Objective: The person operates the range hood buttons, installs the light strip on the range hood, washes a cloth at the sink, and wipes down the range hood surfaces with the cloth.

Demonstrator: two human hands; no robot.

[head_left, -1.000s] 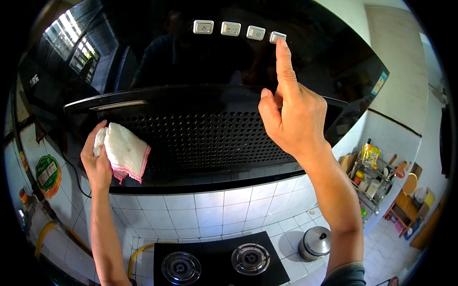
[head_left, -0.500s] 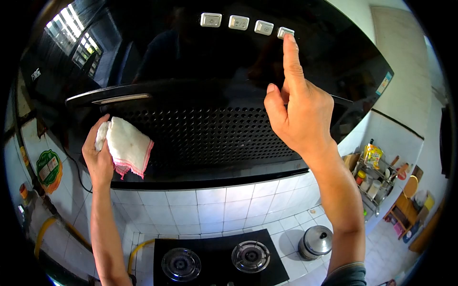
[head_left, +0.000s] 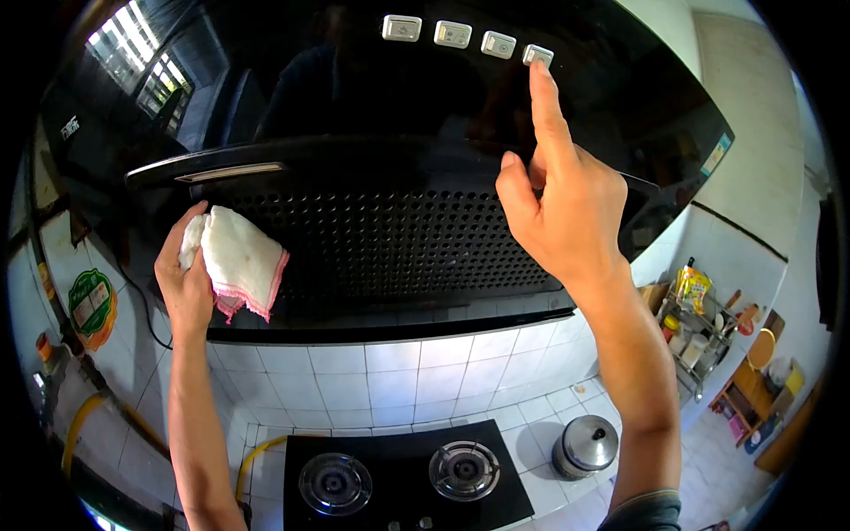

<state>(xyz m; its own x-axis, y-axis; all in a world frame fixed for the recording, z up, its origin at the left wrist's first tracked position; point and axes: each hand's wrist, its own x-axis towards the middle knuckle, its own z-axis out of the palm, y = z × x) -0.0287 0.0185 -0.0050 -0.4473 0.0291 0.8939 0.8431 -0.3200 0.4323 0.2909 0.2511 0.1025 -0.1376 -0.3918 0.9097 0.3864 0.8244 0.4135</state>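
My left hand [head_left: 184,285] is closed on a folded white cloth [head_left: 243,257] with a pink stitched edge, held at the left end of the black range hood [head_left: 354,106]. My right hand [head_left: 567,208] is raised in front of the hood, with nothing in it. Its index finger stretches up, the tip on the rightmost silver button [head_left: 537,56]. The thumb stands apart, and the other fingers are curled under. Three more buttons, among them the leftmost button [head_left: 402,28], sit in a row to the left of that fingertip. Below spreads the hood's perforated panel [head_left: 381,239].
Under the hood is a black two-burner gas stove [head_left: 398,496] on a white tiled counter. A lidded metal pot [head_left: 586,447] stands right of it. A rack [head_left: 695,332] with jars and utensils is at the right. A yellow hose [head_left: 252,460] runs beside the stove.
The view has shifted slightly, so the buttons sit a little higher and further right. My right fingertip stays at the rightmost button, now at its lower edge. My left hand keeps the cloth.
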